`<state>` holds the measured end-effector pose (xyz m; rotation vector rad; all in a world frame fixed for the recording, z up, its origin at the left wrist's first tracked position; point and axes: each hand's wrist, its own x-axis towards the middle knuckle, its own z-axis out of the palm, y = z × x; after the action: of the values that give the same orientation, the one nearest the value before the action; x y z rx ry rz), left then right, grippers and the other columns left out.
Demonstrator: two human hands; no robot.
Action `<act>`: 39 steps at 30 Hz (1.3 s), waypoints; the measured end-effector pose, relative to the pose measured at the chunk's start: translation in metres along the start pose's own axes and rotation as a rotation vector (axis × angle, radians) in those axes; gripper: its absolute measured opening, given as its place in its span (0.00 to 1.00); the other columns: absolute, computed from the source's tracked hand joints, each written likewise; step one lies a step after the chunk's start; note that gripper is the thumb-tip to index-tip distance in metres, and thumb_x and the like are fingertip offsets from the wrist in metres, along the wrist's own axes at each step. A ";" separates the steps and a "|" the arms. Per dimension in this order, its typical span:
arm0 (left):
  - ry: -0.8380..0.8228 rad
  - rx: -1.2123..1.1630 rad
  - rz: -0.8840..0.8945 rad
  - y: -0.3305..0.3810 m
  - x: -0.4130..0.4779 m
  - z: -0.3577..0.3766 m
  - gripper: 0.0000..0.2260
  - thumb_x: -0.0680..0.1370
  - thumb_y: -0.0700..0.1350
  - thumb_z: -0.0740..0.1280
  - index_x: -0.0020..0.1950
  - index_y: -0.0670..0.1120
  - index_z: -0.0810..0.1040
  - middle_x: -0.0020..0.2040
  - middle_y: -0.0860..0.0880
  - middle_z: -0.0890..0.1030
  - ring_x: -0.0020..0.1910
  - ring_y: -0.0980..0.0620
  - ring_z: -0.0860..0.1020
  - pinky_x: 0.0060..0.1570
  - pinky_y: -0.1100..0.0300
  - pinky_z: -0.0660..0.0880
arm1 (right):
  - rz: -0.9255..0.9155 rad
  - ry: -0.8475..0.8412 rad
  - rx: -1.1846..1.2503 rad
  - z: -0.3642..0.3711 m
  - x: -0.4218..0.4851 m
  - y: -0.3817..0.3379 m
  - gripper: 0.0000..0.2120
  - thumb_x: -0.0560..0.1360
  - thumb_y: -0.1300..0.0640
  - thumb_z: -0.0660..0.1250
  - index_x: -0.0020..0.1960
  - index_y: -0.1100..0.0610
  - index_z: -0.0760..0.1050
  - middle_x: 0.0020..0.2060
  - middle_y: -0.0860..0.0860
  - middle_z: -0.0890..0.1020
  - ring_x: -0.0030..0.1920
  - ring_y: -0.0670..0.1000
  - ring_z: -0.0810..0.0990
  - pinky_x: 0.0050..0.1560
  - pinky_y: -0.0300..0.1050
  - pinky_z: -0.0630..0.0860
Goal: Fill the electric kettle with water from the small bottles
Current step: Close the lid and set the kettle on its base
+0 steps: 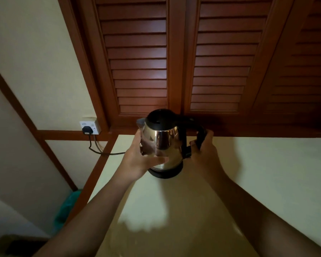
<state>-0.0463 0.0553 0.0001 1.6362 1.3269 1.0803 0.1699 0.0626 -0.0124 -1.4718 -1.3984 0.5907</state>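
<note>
Head view. An electric kettle [163, 143], steel-bodied with a black lid [161, 117], sits at frame centre above a cream countertop [267, 173]. It leans slightly, and whether its black foot touches the surface cannot be told. The left hand [139, 160], at 9 o'clock of the kettle, wraps the steel body with the thumb across the front. The right hand [205, 151], at 3 o'clock, grips the black handle [200, 134]. A wall socket [90, 127] at 10 o'clock carries a black plug [87, 130], and its cord [100, 152] runs toward the kettle, passing behind the left hand. Louvred wooden doors [137, 62] fill 12 o'clock. A green object [67, 210] (blurred) lies at 7 o'clock.
</note>
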 end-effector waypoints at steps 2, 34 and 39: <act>-0.007 0.000 0.004 -0.007 0.007 -0.002 0.46 0.66 0.45 0.85 0.70 0.73 0.62 0.55 0.78 0.76 0.53 0.73 0.77 0.44 0.78 0.74 | 0.021 0.016 -0.004 0.005 0.003 0.002 0.18 0.83 0.62 0.61 0.70 0.54 0.60 0.52 0.52 0.81 0.50 0.54 0.83 0.48 0.46 0.81; -0.094 0.039 0.045 -0.030 0.026 -0.004 0.46 0.69 0.49 0.84 0.78 0.62 0.60 0.67 0.58 0.77 0.64 0.55 0.78 0.45 0.76 0.76 | 0.009 0.037 -0.058 0.016 0.012 0.018 0.15 0.82 0.64 0.60 0.65 0.53 0.60 0.43 0.49 0.80 0.41 0.49 0.83 0.40 0.45 0.82; -0.101 0.062 0.044 -0.031 0.027 -0.003 0.45 0.70 0.47 0.83 0.78 0.60 0.59 0.66 0.56 0.77 0.64 0.53 0.77 0.44 0.80 0.74 | 0.016 0.039 -0.043 0.016 0.013 0.021 0.15 0.82 0.64 0.59 0.65 0.53 0.60 0.44 0.50 0.80 0.42 0.49 0.83 0.42 0.48 0.83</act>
<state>-0.0568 0.0877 -0.0236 1.7498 1.2753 0.9768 0.1689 0.0829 -0.0331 -1.5216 -1.3779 0.5425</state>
